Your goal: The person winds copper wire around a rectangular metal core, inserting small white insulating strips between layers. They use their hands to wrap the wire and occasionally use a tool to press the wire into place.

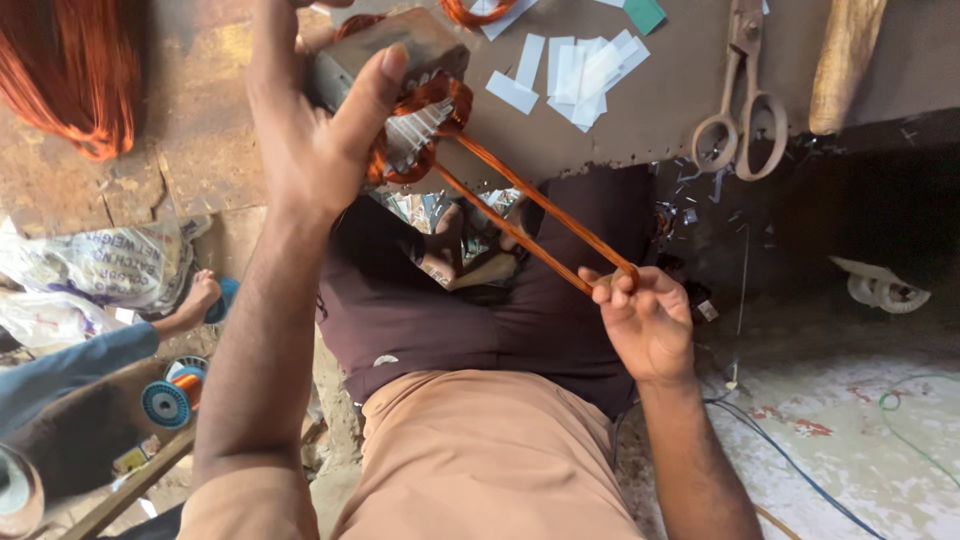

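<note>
My left hand (pixel 315 140) grips a grey metal stator core (pixel 385 55) with copper windings, at the edge of a worn workbench (pixel 620 110). A long loop of copper wire coil (pixel 530 215) runs from the core's slots down to my right hand (pixel 645 320). The fingers of that hand pinch the far end of the loop and hold it taut. Both hands are above my lap.
White paper strips (pixel 575 65) and rusty scissors (pixel 745 110) lie on the bench. A bundle of copper wire (pixel 75 70) sits at the top left. Another person's hand (pixel 195 300) and blue sleeve reach near blue wire spools (pixel 168 400) at the left. Cables cross the floor at right.
</note>
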